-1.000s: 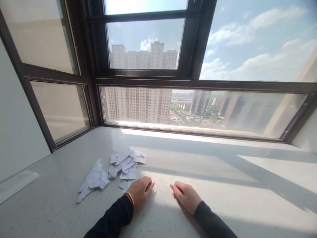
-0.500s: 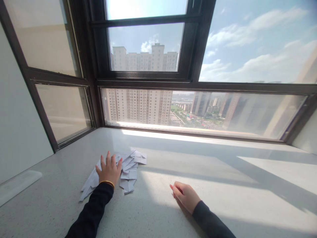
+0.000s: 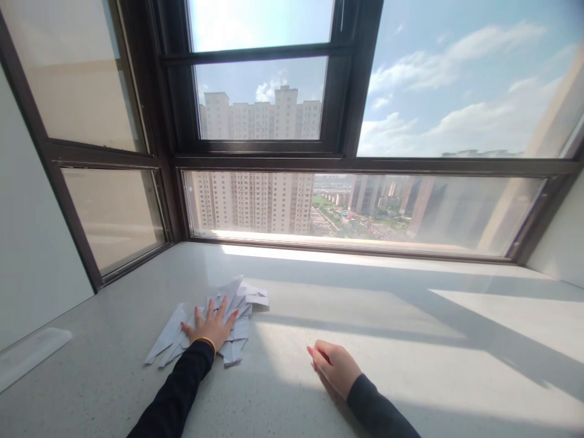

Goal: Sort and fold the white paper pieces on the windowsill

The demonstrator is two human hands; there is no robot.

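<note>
My left hand (image 3: 210, 326) lies with its fingers spread on a pile of folded white paper pieces (image 3: 238, 331). It covers the middle of the pile; several pieces overlap around it, and some long pointed ones (image 3: 168, 334) stick out to the left. My right hand (image 3: 336, 365) rests on the pale speckled sill (image 3: 283, 395), apart from the papers. Its fingers are curled in, thumb side toward the pile, and nothing shows in them.
Dark-framed windows (image 3: 260, 164) rise behind the sill and along its left side. A whitish flat strip (image 3: 36, 353) lies at the far left, near a white panel (image 3: 36, 243). Sunlight and shadow bands cross the sill on the right.
My left hand has moved right and down onto the pile, fingers spread, and some papers under it have shifted. My right hand keeps its curled pose. The view has tilted slightly.
</note>
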